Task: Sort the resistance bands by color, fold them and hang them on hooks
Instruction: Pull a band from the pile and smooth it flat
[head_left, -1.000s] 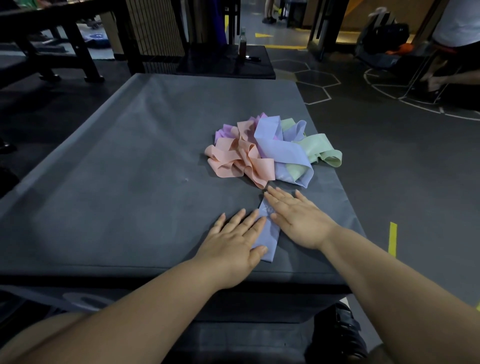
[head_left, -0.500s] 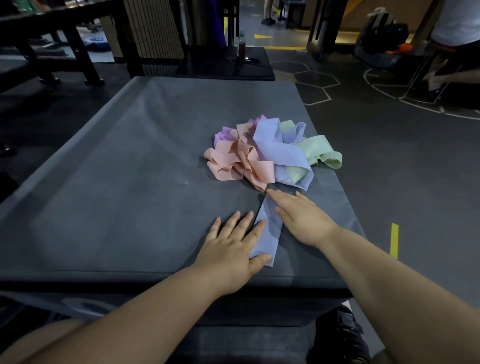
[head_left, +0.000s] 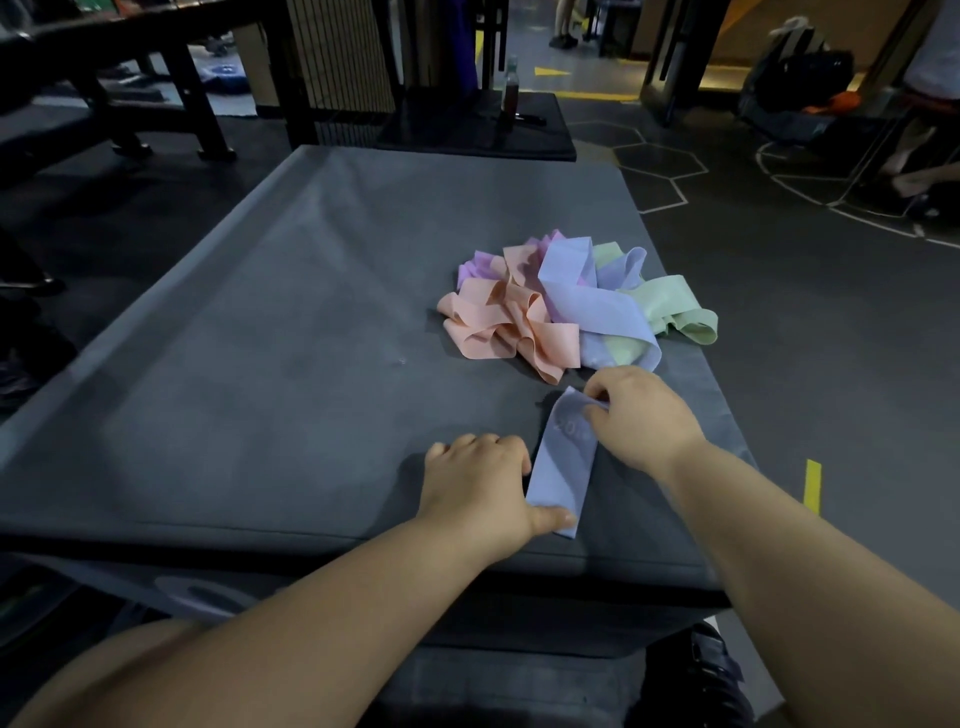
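Right grip (head_left: 641, 415) pinches blue band (head_left: 563, 467) far end; left grip (head_left: 478, 483), fingers curled, pinches near end.

Dim indoor light; brighter warm patch at top right. Soft shadows under hands. Wide-angle bending at edges; slight motion blur.

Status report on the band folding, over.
Left hand holds blue band at near end, thumb on top. Right hand pinches its far end. Mixed pile just beyond; no hooks in view.
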